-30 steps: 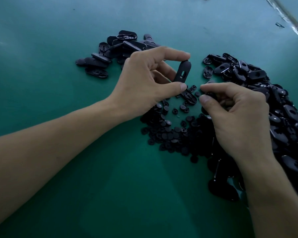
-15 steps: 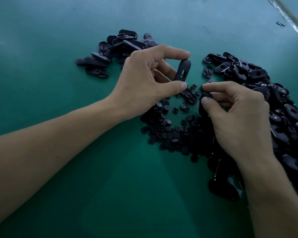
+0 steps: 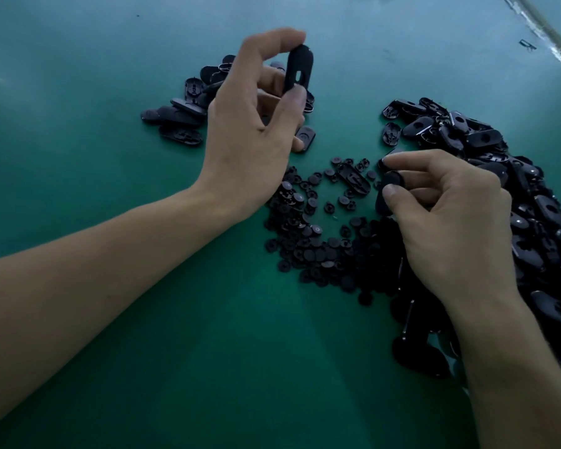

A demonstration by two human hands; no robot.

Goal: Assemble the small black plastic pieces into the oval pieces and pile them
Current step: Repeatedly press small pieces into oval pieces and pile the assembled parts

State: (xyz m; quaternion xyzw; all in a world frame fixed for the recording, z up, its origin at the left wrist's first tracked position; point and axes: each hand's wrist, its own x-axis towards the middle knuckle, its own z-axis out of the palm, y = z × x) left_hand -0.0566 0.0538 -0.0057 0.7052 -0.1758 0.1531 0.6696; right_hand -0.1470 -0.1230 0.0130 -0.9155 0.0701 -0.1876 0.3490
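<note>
Standing oval: black, matte, rounded at both ends, upright on its long axis, with a keyhole-like slot in its lower half facing the camera.
Oval's place: up off the table, over the near edge of the far pile, well apart from the right hand.
Left hand: pinches the oval end to end, forefinger hooked over the top and thumb tip under the bottom. The other fingers curl behind it, and the bare forearm reaches in from the lower left.
Second oval: dark and tilted, only part of it showing, so I can't make out a slot.
Right hand: grips the second oval low over the table, thumb on its near face and forefinger bent over the top, the rest of the fingers tucked in. Whether a small piece sits at the fingertip, I can't tell.
Small pieces: little round black discs scattered flat on the table between the two wrists, running in under the right hand.
Loose oval: hollow side up among the small pieces, just left of the right hand's fingertips.
Far pile: ovals stacked loosely behind the left hand, partly hidden by it.
Right heap: many more ovals jumbled along the right side, behind and beside the right hand.
</note>
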